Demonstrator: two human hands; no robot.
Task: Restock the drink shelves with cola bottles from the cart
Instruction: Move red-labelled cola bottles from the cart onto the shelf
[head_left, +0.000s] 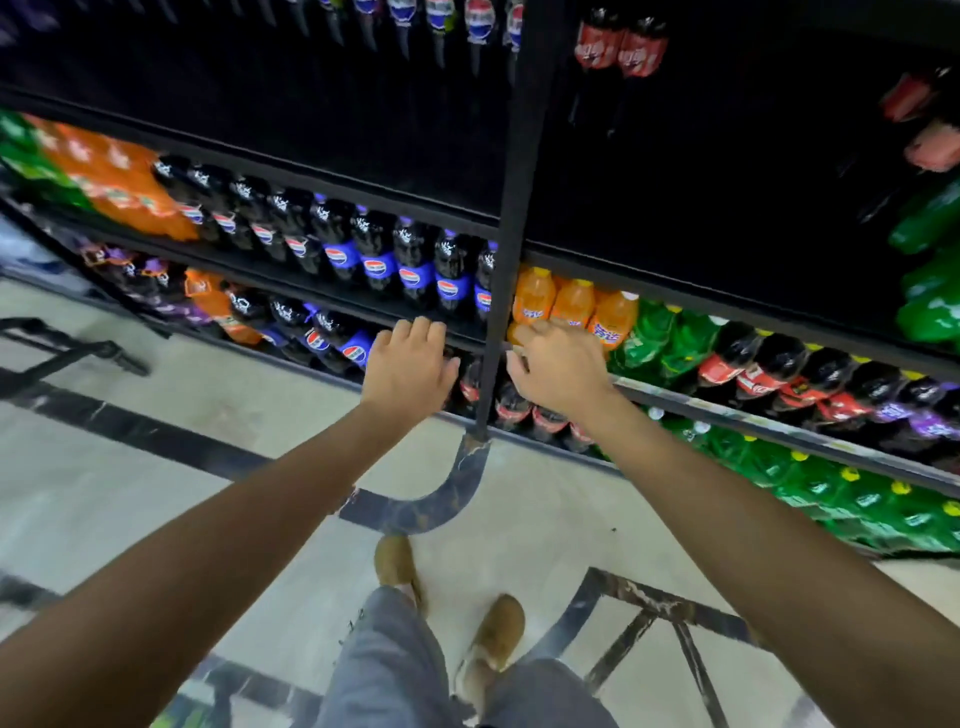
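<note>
Both hands low at the shelves, either side of the black post. Left hand and right hand curl down over red-label cola bottles; actual grip hidden, cannot tell. Best: seat the bottles upright, labels out, clear of the post.

1. Black shelf unit, split by an upright post.
2. Middle shelf, left to right: blue-label cola bottles, orange soda bottles, green bottles, red-label cola bottles.
3. Floor: pale tiles crossed by dark bands.
</note>
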